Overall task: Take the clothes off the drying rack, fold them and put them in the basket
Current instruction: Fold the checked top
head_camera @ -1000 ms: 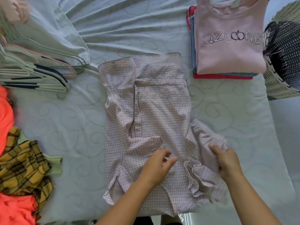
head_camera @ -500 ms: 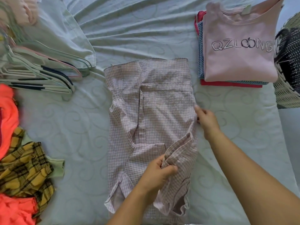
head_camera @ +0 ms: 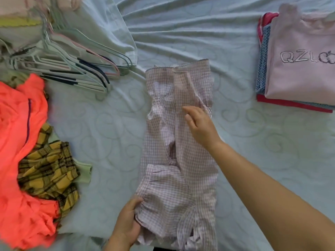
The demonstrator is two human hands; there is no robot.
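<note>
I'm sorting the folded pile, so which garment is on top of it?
The pink top with QZL lettering; the blue garment and the red garment show only as edges underneath it.

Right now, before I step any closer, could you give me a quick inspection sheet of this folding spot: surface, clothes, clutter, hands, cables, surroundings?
Surface: pale green bed sheet, wrinkled, swirl pattern.
Job's things: checked garment lying lengthwise in the middle, sides folded in; folded stack at right, pink shirt on top; orange garment and yellow plaid garment heaped unfolded at left.
Clutter: pile of hangers, upper left.
Grippers: left hand grips the checked garment's near left edge; right hand open over its upper half, contact unclear.
Cables: nothing seen.
Surroundings: nothing seen; no basket in view.
</note>
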